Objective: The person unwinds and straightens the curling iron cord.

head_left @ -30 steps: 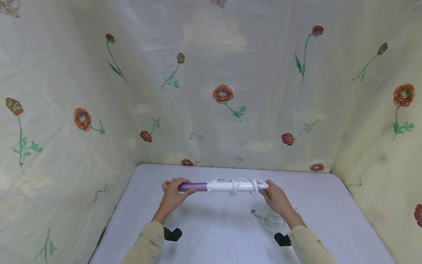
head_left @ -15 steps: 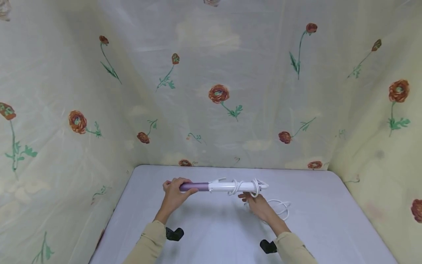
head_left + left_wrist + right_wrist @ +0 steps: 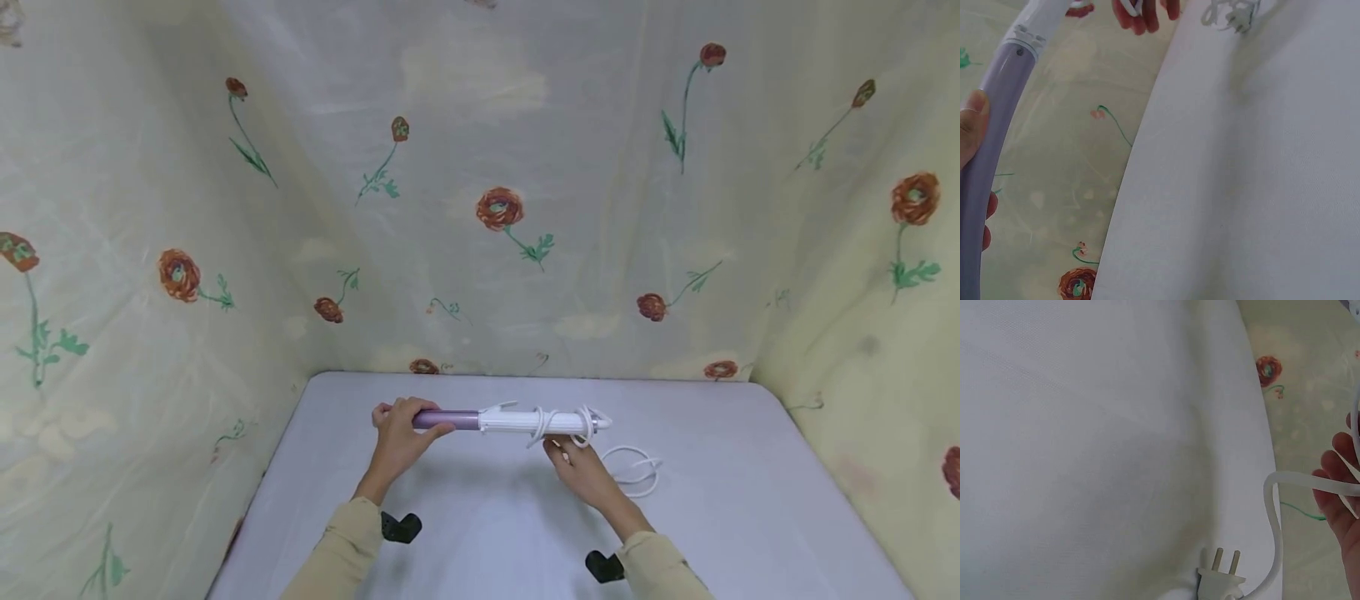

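Note:
A curling iron (image 3: 512,422) with a purple handle and a white barrel lies level above the table in the head view. My left hand (image 3: 401,433) grips its purple handle (image 3: 999,106), thumb along the near side. White power cord (image 3: 542,423) loops round the barrel towards its right end. Below that end, my right hand (image 3: 588,477) has its fingers curled around a length of the cord (image 3: 1300,480). A two-pin plug (image 3: 1219,582) shows beneath that hand in the right wrist view. More of the cord forms loose loops to the right of the hand.
A pale table (image 3: 480,525) with rounded far corners lies under both hands. Flower-printed fabric (image 3: 570,208) surrounds its back and sides. Black angular pieces sit at the left wrist (image 3: 401,527) and the right wrist (image 3: 604,567).
My right hand has left the iron's right end and shifted left beneath the barrel, where it holds the cord. The left hand keeps its grip on the handle, nearly still.

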`<state>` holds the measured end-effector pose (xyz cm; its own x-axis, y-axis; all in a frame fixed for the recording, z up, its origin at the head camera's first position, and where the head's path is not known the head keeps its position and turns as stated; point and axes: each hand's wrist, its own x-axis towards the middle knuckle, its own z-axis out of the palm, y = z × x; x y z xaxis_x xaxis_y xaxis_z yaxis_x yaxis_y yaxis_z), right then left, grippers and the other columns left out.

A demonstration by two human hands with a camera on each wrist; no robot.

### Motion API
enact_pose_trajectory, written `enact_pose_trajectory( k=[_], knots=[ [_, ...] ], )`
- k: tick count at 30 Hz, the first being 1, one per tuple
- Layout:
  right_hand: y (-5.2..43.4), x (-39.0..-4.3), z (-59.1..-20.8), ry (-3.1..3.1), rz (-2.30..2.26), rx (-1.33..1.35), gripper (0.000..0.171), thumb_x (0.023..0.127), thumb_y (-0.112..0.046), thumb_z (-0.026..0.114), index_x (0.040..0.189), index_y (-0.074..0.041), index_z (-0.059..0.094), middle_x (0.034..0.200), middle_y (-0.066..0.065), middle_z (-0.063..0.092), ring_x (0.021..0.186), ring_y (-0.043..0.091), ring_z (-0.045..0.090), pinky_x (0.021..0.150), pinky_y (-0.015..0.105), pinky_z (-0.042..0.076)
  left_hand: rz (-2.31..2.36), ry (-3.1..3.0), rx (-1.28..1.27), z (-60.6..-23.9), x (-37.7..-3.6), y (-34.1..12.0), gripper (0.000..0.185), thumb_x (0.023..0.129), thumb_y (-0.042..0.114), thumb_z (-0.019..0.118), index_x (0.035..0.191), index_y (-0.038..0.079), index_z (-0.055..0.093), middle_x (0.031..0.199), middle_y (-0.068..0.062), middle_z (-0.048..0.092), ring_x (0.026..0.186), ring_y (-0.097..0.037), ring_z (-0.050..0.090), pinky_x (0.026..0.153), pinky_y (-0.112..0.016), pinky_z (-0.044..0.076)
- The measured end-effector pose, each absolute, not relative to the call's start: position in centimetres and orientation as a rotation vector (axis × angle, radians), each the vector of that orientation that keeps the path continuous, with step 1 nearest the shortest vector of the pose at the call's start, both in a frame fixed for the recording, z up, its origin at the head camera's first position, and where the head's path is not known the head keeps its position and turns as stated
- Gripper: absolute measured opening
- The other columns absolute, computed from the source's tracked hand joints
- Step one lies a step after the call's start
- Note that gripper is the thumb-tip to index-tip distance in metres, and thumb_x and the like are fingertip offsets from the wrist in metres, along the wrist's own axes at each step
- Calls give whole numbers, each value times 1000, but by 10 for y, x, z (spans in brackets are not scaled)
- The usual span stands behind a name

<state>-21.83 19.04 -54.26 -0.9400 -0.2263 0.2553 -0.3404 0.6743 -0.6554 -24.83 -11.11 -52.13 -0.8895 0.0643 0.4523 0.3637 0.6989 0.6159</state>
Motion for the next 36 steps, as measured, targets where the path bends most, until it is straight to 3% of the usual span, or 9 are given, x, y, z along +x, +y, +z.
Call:
enact_pose_trajectory(
  k=[3,10,15,18,26,31,36],
  knots=[
    [189,-217,-544,-2754,1325,464,24,99,-23,49,118,-11,57,112,7,61,103,23,59,86,38,50,-974,-2479,-349,-519,-250,-110,40,70,46,78,97,18,68,90,3,69,84,-15,52,96,-53,15],
    [187,-204,-550,-2684,1582,459,22,94,-27,58,109,-12,61,102,4,56,71,7,53,56,23,48,-932,-2444,-327,-518,-253,-110,40,70,45,78,97,17,68,90,2,69,85,-16,53,94,-53,15],
    [189,-187,-546,-2516,1477,468,3,89,-16,65,90,-16,67,76,-4,55,60,2,42,51,20,37,-923,-2444,-312,-519,-254,-112,42,71,48,77,97,17,67,91,0,69,86,-17,52,93,-52,15],
    [194,-180,-539,-2386,1387,553,11,87,-5,65,83,-15,67,69,-6,51,56,2,37,49,19,34,-911,-2444,-305,-520,-254,-113,42,71,49,76,97,17,67,91,0,69,85,-16,52,92,-52,16],
    [211,-182,-496,-2176,1043,796,15,80,0,70,89,-12,66,78,-10,56,58,-1,36,50,8,28,-923,-2480,-313,-519,-253,-115,41,71,47,78,96,17,68,90,1,69,84,-17,54,96,-53,16],
    [224,-196,-469,-2161,954,792,24,75,7,72,94,-8,66,83,-5,59,64,-2,40,50,11,31,-929,-2509,-331,-519,-253,-116,41,70,48,78,96,17,68,90,2,69,84,-16,53,96,-52,16],
    [238,-220,-451,-2240,856,749,22,78,2,72,96,-8,65,85,-1,63,65,1,42,54,15,35,-936,-2532,-365,-520,-252,-119,41,70,48,78,97,18,68,92,3,69,85,-15,53,96,-51,16]
  ],
)
